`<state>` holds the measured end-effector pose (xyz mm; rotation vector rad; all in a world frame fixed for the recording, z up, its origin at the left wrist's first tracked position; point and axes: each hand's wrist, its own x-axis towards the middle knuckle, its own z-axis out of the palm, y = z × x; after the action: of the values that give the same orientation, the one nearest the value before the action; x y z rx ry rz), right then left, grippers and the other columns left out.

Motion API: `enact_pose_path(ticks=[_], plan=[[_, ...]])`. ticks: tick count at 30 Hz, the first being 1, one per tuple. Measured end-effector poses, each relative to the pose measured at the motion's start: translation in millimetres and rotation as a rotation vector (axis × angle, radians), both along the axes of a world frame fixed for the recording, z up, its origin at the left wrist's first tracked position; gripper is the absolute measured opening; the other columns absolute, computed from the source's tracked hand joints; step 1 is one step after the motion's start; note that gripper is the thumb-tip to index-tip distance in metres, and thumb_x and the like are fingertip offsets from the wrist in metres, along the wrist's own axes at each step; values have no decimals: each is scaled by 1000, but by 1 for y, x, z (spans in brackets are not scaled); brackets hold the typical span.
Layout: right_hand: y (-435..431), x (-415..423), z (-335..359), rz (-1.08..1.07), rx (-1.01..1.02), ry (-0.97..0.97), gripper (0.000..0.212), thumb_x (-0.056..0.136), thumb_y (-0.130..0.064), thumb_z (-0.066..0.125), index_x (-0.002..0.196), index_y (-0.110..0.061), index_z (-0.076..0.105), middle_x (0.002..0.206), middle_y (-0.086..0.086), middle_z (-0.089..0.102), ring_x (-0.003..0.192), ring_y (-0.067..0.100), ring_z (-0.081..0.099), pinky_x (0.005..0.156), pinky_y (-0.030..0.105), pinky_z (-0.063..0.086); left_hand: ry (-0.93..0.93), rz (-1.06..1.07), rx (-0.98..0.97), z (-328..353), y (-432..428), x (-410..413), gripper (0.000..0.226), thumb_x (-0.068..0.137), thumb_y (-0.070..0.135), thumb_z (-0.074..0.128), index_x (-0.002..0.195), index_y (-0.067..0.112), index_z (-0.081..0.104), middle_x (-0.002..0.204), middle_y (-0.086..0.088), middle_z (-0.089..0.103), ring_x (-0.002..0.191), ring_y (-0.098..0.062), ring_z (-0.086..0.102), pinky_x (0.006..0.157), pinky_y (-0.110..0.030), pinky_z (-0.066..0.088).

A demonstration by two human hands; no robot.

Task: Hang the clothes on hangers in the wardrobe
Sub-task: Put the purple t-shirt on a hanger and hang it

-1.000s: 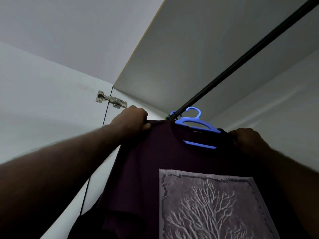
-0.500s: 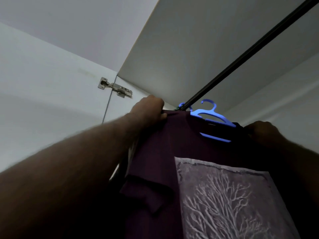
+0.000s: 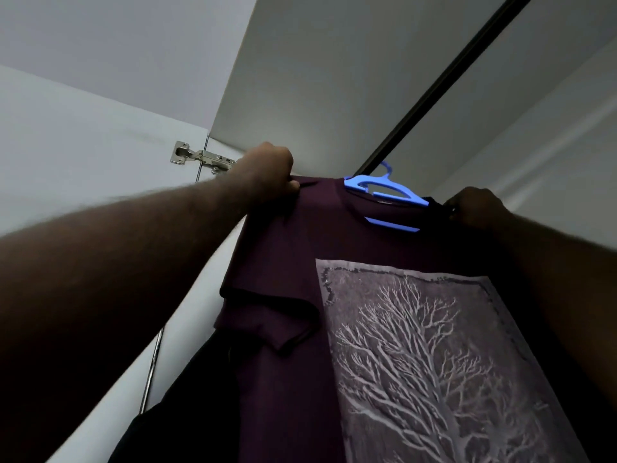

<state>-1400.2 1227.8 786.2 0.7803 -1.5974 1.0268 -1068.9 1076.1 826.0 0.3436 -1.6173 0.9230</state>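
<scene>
The shirt (image 3: 283, 248) is hanging on the blue hanger (image 3: 384, 190), high in the wardrobe (image 3: 551, 135) and just below the rail (image 3: 434, 91). The hanger's long axis is running left to right and sloping down toward the right. Its hook is pointing up beside the lowest visible stretch of the rail; I cannot tell whether the hook is sitting over the rail. The shirt's length is dropping toward the lower right, with its print (image 3: 434, 345) facing the camera and its left sleeve folding forward.

The left hand (image 3: 267, 172) is gripping the shirt's left shoulder, fingers curled and thumb pressing the cloth. The right hand (image 3: 474, 205) is gripping the right shoulder at the hanger's end, fingers curled around it.

Compared with half a second ago, both hands and the hanger are sitting higher against the hinge (image 3: 200, 158) and closer to the top panel (image 3: 334, 78). Both hands are gripping as before, and the sleeve is staying folded.

The left hand is working just right of the hinge and close under the top panel's front edge, leaving little room above. The door (image 3: 83, 155) is standing open to the left. A dark garment (image 3: 187, 412) is hanging at the lower left, right beside the shirt. The rail is running off to the far upper right, and open room is lying along it.
</scene>
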Motion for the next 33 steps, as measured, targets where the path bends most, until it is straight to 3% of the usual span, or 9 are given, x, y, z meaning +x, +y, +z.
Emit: enact_pose_path(ticks=[5,11,17,20,23,26,29,33], plan=[[-24,3,-6,-2,9,51,26,91,-11,62,114,-11,74,118,15,69,110,37,61,91,39,50,-7,26,6,-11,-3,16,33,85,34,69,94,3,71,94,-18,68,97,-34,59,79,-39,52],[-42,0,-20,2,8,91,31,94,-9,58,123,-11,69,123,18,67,112,38,60,82,33,43,6,-25,54,-23,-8,26,24,81,32,72,85,8,70,86,-16,66,85,-34,62,74,-38,54],[-40,10,-14,2,33,-22,26,95,-11,56,116,-4,69,118,20,65,108,38,59,81,36,43,15,-12,57,-29,-4,17,33,78,38,72,85,5,68,85,-15,66,82,-33,62,73,-41,55],[-41,11,-12,3,51,-68,23,92,-15,60,111,-4,66,104,14,62,91,32,57,77,36,45,35,-34,68,-32,-5,16,33,80,39,70,88,7,68,91,-15,65,88,-35,62,78,-42,55],[-44,19,-16,29,48,-145,26,91,-18,62,115,-7,61,113,14,61,96,30,54,87,43,49,37,-115,79,-37,0,19,32,83,37,69,92,7,69,96,-15,66,94,-32,61,79,-36,52],[-46,33,-27,67,-48,-150,39,90,-20,63,127,-8,56,123,17,60,113,36,55,94,46,46,44,-429,269,-46,7,25,33,83,35,71,89,2,67,87,-12,67,79,-22,62,68,-36,53],[-46,56,-34,128,-182,11,43,88,-12,62,129,-6,56,125,19,62,115,38,56,94,43,45,-27,-741,613,-58,15,35,24,85,21,67,92,-2,69,83,-12,68,65,-20,61,56,-29,57],[-45,112,-39,191,-259,237,26,87,-9,56,111,-8,66,110,17,69,102,37,61,84,38,46,-182,-795,953,-72,15,54,26,89,20,63,110,4,64,90,-12,59,67,-20,63,59,-28,58]])
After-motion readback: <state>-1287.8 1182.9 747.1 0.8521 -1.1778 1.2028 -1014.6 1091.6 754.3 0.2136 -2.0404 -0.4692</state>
